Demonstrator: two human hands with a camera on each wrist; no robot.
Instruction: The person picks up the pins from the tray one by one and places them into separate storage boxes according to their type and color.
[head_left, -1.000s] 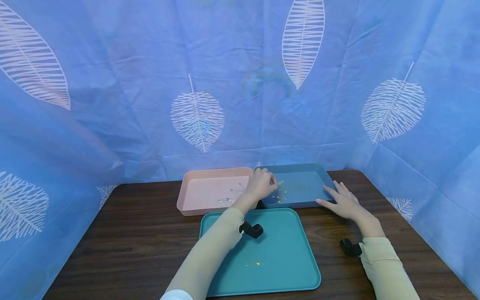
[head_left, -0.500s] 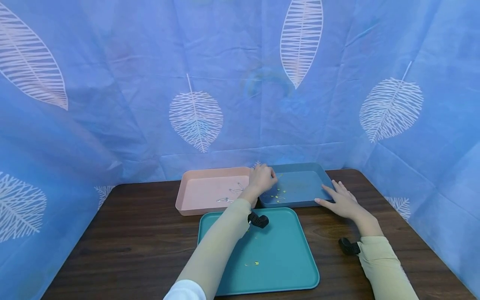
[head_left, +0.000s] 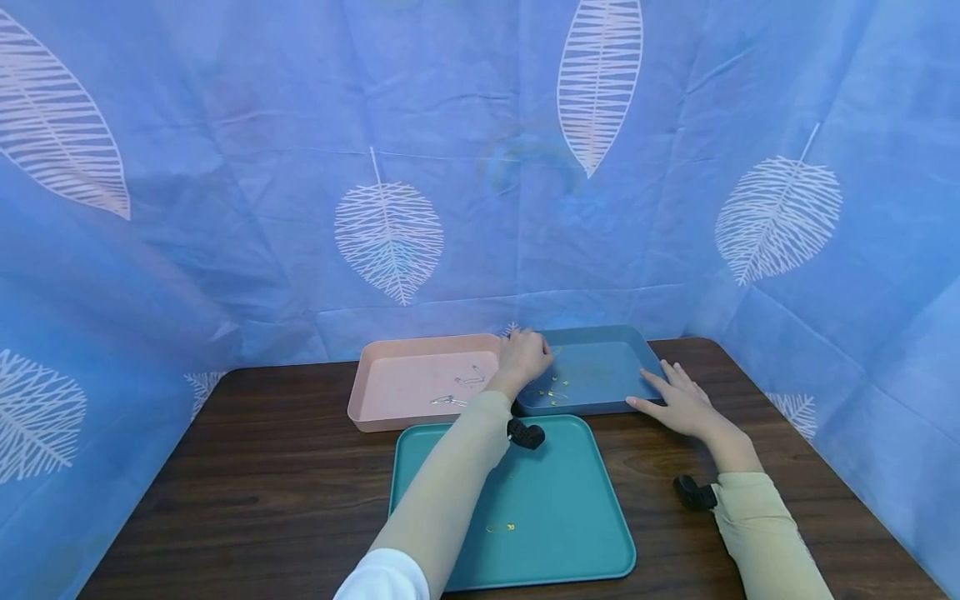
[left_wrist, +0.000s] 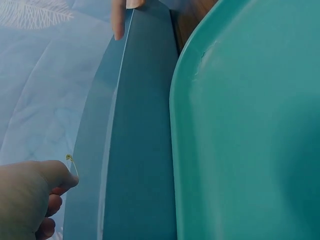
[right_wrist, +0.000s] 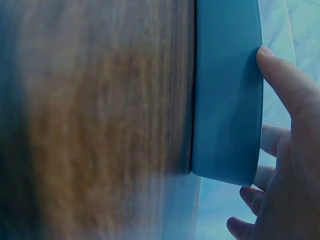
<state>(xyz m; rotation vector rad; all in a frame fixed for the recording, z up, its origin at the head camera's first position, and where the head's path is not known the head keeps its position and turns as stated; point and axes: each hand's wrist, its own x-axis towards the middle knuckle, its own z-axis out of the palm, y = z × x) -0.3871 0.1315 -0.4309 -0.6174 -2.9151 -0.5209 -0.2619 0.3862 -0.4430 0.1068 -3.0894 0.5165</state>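
Altogether three trays [head_left: 592, 412], two hands [head_left: 678, 406]

**Materials and finishes**

Blue tray [head_left: 600, 367], pink tray [head_left: 405, 383] and teal tray [head_left: 555, 500]: smooth plastic, semi-matt sheen noted. Table [head_left: 247, 475]: dark wood grain, smooth. Backdrop [head_left: 450, 167]: creased matt cloth. Safety pins [head_left: 555, 387]: thin shiny gold metal.

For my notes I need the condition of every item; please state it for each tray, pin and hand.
Left hand: pinches a small gold pin over the dark blue plastic tray.
Right hand: fingers straight, resting on that tray's corner.
Pink plastic tray: holds silver pins.
Teal plastic tray: holds gold pins.
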